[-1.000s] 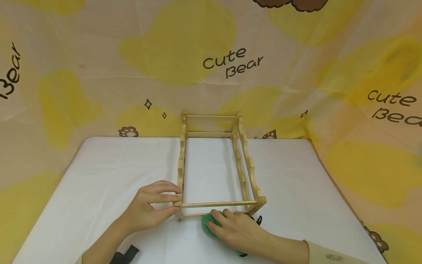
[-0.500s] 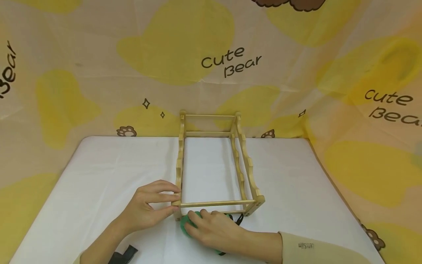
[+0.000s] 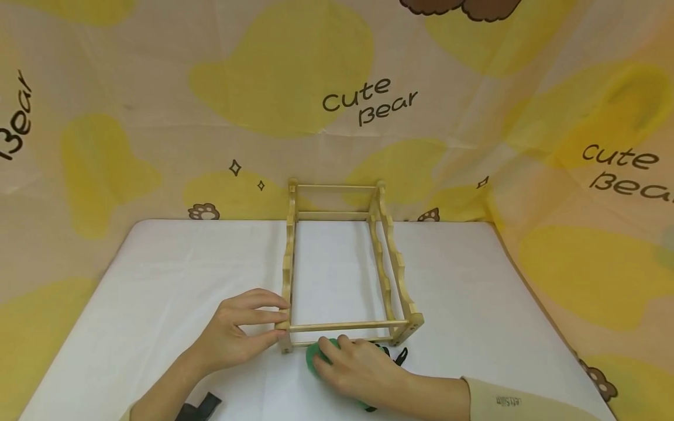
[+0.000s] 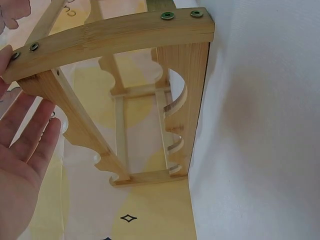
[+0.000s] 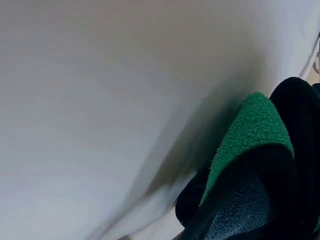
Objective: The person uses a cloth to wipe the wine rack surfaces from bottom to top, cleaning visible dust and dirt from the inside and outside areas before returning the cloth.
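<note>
A light wooden rack (image 3: pixel 401 269) with scalloped side boards stands on the white table. My left hand (image 3: pixel 237 327) pinches its near left corner, thumb at the front and fingers behind. In the left wrist view, fingertips lie against the wooden side frame (image 4: pixel 115 35), which has metal screws in its ends. My right hand (image 3: pixel 363 365) grips a green cloth (image 3: pixel 316 355) at the rack's lower front rail. The right wrist view shows the cloth's green terry surface (image 5: pixel 252 125) beside black edging (image 5: pixel 295 105). My palm hides most of the cloth.
The white tabletop (image 3: pixel 189 257) spreads to both sides of the rack. Behind and to the right hangs a yellow-patterned backdrop (image 3: pixel 284 70) with printed words. A black strap-like piece (image 3: pixel 201 406) lies by my left forearm.
My right hand slid left along the lower front rail with the green cloth, then came partway back to the right. My left hand kept its hold on the rack corner.
</note>
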Available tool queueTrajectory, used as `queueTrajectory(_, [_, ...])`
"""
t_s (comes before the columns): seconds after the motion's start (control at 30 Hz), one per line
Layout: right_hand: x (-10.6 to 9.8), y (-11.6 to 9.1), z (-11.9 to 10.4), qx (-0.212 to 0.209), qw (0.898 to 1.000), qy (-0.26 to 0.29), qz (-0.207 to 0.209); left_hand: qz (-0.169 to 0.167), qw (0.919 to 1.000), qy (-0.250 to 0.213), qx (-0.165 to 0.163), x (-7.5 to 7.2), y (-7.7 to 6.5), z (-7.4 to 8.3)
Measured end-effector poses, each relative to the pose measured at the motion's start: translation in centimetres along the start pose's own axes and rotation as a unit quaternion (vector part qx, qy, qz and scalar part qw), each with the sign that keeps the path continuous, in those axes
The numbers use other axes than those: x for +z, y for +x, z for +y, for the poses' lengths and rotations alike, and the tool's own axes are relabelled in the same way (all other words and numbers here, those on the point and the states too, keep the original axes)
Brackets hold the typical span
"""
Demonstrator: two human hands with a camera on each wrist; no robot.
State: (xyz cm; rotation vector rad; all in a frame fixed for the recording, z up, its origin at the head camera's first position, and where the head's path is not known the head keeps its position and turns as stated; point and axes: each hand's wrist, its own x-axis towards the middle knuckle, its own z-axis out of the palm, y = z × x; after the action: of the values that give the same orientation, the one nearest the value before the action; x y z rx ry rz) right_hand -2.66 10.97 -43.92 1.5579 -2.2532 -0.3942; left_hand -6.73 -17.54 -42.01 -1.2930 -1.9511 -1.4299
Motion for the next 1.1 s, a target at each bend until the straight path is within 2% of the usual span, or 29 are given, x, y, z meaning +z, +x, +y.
queueTrajectory(0.37, [-0.2,-4.4,1.2,0.023,1.000,-0.004,0.007,0.005,0.9999,-0.003,0.010,0.2,0.0,-0.2])
queueTrajectory(0.8, [-0.2,-8.5,2.1,0.057,0.998,0.004,0.021,0.005,0.9999,-0.005,0.007,0.3,-0.1,-0.1])
queueTrajectory(1.1, [-0.1,-10.7,2.9,0.043,0.999,0.006,0.033,0.004,1.0000,-0.004,0.002,0.1,0.0,0.0])
